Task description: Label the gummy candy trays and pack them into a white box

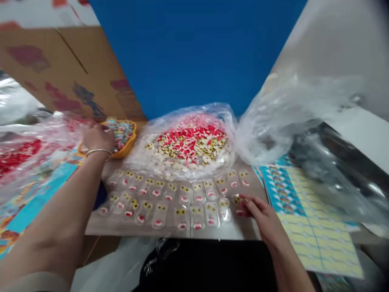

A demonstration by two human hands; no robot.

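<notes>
My left hand (99,138) reaches over the rim of an orange plastic basket (130,136) filled with small multicoloured pieces, and its fingertips are hidden among them. My right hand (258,213) curls over a small clear plastic packet (238,206) at the right end of the rows of packets (159,200). Each packet has paired yellow and red shapes inside. Behind the rows, a clear plastic bag (188,146) holds a heap of small red, white and yellow pieces.
Printed blue and yellow card sheets (304,219) lie to the right. Colourful printed sheets (30,207) and a plastic bag with red contents (21,152) lie to the left. Crumpled clear plastic (273,129) rises at right, with brown cardboard (67,73) at upper left.
</notes>
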